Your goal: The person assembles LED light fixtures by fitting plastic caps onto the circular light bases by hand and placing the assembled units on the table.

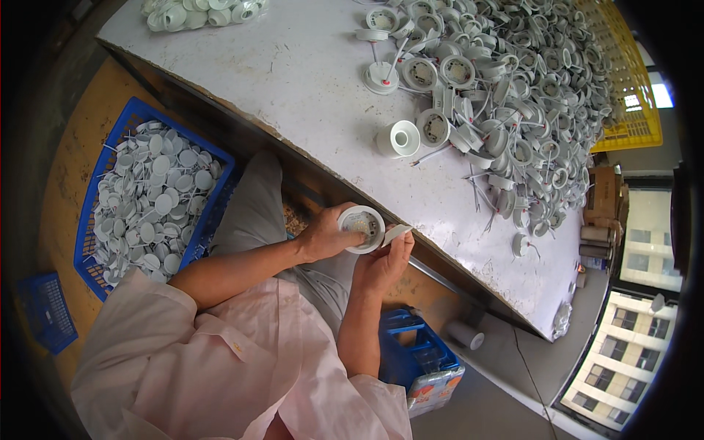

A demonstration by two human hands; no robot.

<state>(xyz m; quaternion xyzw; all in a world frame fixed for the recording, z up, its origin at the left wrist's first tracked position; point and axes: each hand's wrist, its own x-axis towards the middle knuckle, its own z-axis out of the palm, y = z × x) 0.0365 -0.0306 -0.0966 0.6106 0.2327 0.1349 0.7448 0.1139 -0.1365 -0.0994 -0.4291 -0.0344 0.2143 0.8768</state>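
My left hand (321, 236) is closed round a white round lamp housing (361, 226), held just off the near table edge. Its open side faces up, showing a circuit board inside; the thumb reaches over the rim. Close beside it, my right hand (383, 265) pinches a thin white round cover (397, 233), seen tilted almost edge-on. Its fingers also come up against the housing's lower right side. On the table beyond lies a big heap of similar white lamp parts (506, 95) with wires. A white cup-shaped piece (400, 138) rests at the heap's near left.
To my left, a blue plastic basket (86, 242) holds many wired white discs (163, 165). A smaller blue basket (47, 312) stands behind it. The white table (293, 88) carries a clear bag of white housings (198, 13). A yellow crate (636, 132) borders the heap. A blue stool (414, 341) stands under the table.
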